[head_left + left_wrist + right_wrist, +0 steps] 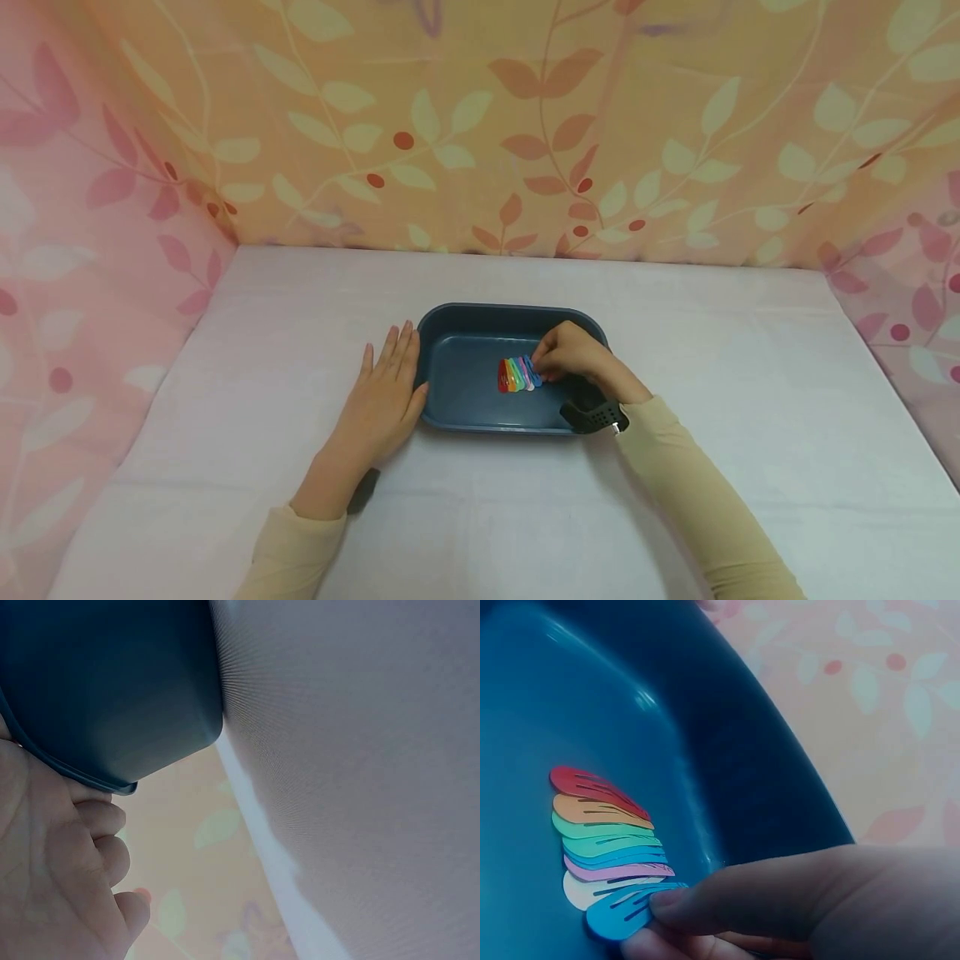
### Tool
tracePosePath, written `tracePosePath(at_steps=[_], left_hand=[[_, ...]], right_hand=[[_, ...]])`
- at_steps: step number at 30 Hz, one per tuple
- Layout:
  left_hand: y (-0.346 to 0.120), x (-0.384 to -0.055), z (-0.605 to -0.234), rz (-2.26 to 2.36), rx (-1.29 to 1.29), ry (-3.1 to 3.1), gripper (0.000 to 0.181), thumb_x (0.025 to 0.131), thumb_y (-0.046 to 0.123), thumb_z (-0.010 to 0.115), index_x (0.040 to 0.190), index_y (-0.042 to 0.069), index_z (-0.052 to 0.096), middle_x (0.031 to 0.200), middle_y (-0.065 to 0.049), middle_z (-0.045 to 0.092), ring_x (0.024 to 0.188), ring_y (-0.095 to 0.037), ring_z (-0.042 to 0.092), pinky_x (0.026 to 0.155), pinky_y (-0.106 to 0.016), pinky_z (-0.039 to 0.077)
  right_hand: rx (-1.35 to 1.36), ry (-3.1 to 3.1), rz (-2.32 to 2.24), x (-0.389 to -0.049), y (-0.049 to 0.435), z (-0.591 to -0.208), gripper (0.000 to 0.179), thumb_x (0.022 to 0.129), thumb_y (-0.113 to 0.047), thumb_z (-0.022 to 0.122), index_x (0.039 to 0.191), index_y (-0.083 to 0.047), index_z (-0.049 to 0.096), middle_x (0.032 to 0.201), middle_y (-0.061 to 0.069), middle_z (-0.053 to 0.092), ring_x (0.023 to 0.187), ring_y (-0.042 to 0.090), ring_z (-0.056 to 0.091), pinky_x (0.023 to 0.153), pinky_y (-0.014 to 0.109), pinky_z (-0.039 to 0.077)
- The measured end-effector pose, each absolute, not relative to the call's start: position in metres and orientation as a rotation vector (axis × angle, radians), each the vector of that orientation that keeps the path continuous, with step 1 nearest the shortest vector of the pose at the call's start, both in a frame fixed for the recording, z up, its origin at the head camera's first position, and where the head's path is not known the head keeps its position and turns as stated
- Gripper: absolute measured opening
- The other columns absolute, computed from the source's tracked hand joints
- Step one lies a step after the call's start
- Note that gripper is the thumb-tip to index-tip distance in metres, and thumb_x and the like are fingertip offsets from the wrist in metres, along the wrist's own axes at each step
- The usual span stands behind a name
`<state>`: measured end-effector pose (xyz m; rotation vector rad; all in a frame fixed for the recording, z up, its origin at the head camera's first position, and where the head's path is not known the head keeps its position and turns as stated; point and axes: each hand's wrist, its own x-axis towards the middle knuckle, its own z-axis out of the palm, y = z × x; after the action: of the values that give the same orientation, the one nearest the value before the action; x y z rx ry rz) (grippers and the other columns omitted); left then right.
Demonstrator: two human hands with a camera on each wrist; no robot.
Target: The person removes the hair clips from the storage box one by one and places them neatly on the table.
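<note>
A dark blue tray (456,396) lies on the white cloth, and on its floor is a row of snap hair clips (513,375) in rainbow colours. They overlap like a fan, from a red clip (581,780) through orange, green, pink and white. At the near end of the row in the right wrist view, my right hand (573,350) pinches a blue hair clip (615,916) between thumb and fingers. My left hand (384,404) rests with extended fingers along the tray's left rim. Its palm and fingertips show below the rim in the left wrist view.
White cloth (480,517) covers the table around the tray. Behind it hangs a leaf-patterned curtain (465,167), with pink curtain sides at left and right. A black perforated strap (592,417) on the right wrist overlaps the tray's near right corner.
</note>
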<state>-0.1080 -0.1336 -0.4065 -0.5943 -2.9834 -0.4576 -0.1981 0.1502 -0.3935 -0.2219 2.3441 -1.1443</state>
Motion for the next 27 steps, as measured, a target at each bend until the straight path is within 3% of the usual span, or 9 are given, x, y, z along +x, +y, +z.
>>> tracePosePath(at_steps=[27], left_hand=[[-0.1325,-0.1073,-0.4077,-0.470,-0.592,-2.963,0.067,0.097,0.027,0.044,0.148,-0.007,0.015,0.156,-0.018,0.008,0.143,-0.031,0.002,0.112,-0.054,0.003]], right_hand=[[-0.312,2.280,-1.377,-0.1947,0.1587,-0.3866,0.013,0.084,-0.003,0.064,0.088,0.009,0.070,0.076,0.011,0.069,0.061,0.016,0.063,0.064,0.035,0.056]])
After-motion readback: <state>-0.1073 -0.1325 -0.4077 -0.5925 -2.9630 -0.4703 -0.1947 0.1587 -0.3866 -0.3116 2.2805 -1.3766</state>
